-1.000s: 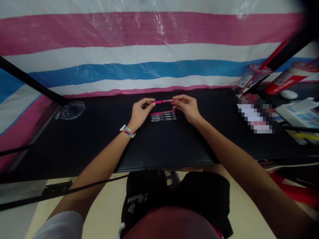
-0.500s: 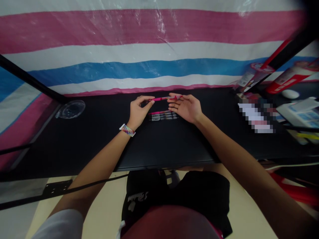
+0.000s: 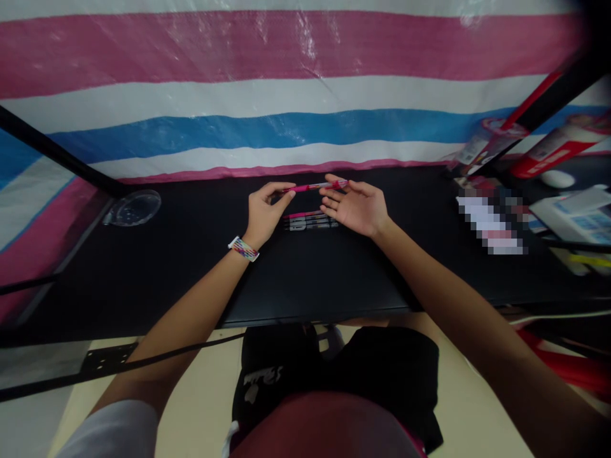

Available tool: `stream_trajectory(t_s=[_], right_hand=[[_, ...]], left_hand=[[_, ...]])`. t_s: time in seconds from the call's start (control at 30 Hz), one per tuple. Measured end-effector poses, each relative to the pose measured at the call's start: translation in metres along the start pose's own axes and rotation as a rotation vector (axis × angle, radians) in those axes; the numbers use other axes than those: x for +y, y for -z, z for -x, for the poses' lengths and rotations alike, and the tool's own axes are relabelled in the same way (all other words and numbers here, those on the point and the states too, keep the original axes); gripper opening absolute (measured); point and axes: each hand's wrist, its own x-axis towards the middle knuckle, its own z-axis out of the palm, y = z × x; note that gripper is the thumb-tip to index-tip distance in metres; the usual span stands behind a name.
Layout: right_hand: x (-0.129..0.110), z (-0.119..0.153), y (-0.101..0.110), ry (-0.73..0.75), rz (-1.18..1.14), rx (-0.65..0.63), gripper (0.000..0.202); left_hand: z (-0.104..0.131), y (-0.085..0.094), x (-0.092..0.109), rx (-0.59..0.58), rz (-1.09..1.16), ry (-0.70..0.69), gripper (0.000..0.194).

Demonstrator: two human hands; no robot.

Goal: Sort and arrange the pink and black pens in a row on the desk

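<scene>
A pink pen (image 3: 310, 187) is held level above the black table (image 3: 305, 273). My left hand (image 3: 266, 210) pinches its left end between thumb and fingers; a multicoloured woven band circles that wrist. At the other end, my right hand (image 3: 357, 207) grips the pen's tip with thumb and index finger, its palm turned up and the other fingers stretched out. Just below the held pen, several pens (image 3: 312, 221) lie side by side on the table, one pink and the others greyish with dark ends.
A clear plastic lid (image 3: 133, 208) lies at the back left. Toward the right stand a clear cup (image 3: 491, 146), a red-and-white container (image 3: 556, 149), a white mouse (image 3: 557, 179) and a white-and-blue box (image 3: 580, 213). A striped plastic sheet (image 3: 286, 57) hangs behind the table.
Both hands keep the pink pen between them in nearly the same place. The fingers of my right hand have shifted slightly; the whole view has moved a little.
</scene>
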Motion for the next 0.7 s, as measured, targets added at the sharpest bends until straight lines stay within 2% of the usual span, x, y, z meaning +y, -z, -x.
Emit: stream_trajectory(t_s=[0.1, 0.27, 0.47, 0.7], right_hand=[[-0.0012, 0.0012, -0.0031, -0.017, -0.032, 0.026, 0.041], [-0.0028, 0.0025, -0.0034, -0.012, -0.014, 0.025, 0.051], [-0.0003, 0.0013, 0.0002, 0.018, 0.061, 0.016, 0.045], [0.0001, -0.0004, 0.0008, 0.007, 0.075, 0.044, 0.048]], left_hand=[[0.0, -0.0001, -0.0012, 0.0, -0.005, -0.01, 0.014], [0.0002, -0.0006, -0.0025, 0.006, 0.002, -0.016, 0.016], [0.0001, -0.0005, -0.0015, 0.002, -0.005, -0.013, 0.016], [-0.0001, -0.0005, -0.0033, 0.003, -0.016, -0.008, 0.019]])
